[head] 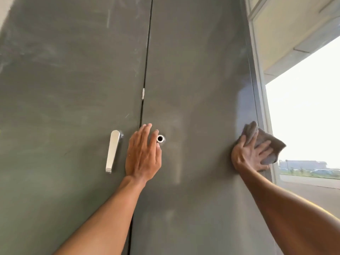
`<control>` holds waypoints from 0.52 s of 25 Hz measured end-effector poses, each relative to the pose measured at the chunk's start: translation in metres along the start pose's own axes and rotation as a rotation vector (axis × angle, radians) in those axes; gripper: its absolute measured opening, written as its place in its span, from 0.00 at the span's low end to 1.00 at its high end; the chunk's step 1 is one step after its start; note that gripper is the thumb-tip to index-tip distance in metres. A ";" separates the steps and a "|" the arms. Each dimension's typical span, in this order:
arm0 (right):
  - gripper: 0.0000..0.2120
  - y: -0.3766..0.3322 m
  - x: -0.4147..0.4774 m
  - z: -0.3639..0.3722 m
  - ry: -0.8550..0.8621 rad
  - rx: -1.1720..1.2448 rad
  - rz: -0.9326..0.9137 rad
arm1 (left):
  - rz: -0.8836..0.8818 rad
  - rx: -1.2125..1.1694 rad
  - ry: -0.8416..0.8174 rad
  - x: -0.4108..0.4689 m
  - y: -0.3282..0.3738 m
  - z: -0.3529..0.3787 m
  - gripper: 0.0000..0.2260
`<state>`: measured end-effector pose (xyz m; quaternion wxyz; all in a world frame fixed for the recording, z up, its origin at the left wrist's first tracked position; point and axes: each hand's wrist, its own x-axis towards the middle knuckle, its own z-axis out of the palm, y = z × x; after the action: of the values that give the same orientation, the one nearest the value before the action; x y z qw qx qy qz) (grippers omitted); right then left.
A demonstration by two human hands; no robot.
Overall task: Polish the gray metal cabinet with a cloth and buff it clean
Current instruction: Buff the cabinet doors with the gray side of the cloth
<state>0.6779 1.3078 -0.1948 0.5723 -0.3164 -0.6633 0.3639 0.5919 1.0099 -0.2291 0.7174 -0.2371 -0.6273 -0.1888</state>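
The gray metal cabinet [193, 70] fills most of the head view, with two doors split by a dark vertical seam. Its surface shows pale smears and streaks. My left hand [142, 155] lies flat on the cabinet across the seam, fingers spread, holding nothing, between the chrome lever handle [112, 150] and the round keyhole [160, 138]. My right hand [249, 155] presses a gray-brown cloth [265, 142] against the right door's edge, fingers spread over it. Part of the cloth hangs past the edge.
A white window frame [261, 85] runs right beside the cabinet's right edge. Bright glass beyond it shows a road and distant buildings [303, 164]. A small white latch piece [143, 93] sits in the seam above my left hand.
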 end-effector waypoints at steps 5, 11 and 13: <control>0.29 -0.146 -0.071 0.041 -0.090 -0.094 -0.602 | 0.037 0.061 0.064 0.026 -0.020 -0.020 0.19; 0.25 -0.131 -0.156 0.051 -0.209 -0.336 -1.197 | -0.233 0.113 0.064 0.012 -0.054 -0.060 0.20; 0.25 -0.151 -0.153 0.047 -0.197 -0.372 -1.033 | -0.189 0.036 0.059 0.009 -0.073 -0.070 0.22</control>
<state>0.6534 1.0935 -0.1517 0.5461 -0.0104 -0.8355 -0.0593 0.6084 0.9107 -0.2199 0.7188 -0.1580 -0.6286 -0.2514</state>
